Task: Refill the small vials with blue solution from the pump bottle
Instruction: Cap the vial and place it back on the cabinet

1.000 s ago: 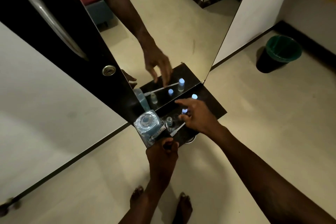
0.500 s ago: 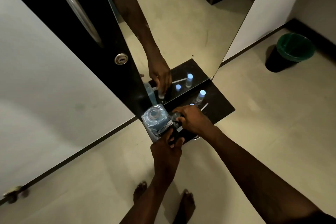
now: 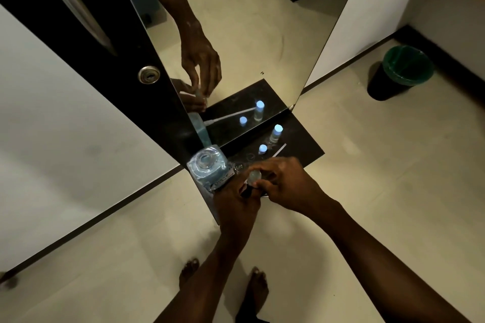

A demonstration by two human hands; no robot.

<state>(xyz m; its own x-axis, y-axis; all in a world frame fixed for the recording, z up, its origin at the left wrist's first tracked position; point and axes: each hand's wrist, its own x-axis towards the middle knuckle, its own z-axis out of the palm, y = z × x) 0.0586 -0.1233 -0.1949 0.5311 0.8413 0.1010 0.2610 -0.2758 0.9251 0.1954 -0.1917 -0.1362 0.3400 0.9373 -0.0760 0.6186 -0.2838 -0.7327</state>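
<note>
A square bottle of blue solution (image 3: 207, 166) stands open-necked on the left end of a small dark shelf (image 3: 304, 139). Just right of it, both hands meet over a small clear vial (image 3: 254, 175). My left hand (image 3: 236, 199) grips the vial from below and my right hand (image 3: 286, 183) pinches it at its top. Farther along the shelf stands a capped vial (image 3: 275, 134), with a loose blue cap (image 3: 262, 149) in front of it. A thin white tube (image 3: 279, 150) lies beside them, partly hidden by my right hand.
A mirror (image 3: 249, 34) rises behind the shelf and repeats the hands and vials. A black door panel with a round lock (image 3: 149, 74) stands to the left. A dark bin with a green liner (image 3: 399, 71) sits on the floor at right. My bare feet (image 3: 256, 288) are below.
My right hand moved left from the vials on the shelf and picked up the small vial beside the bottle. My left hand rose to meet it. The camera shifted slightly.
</note>
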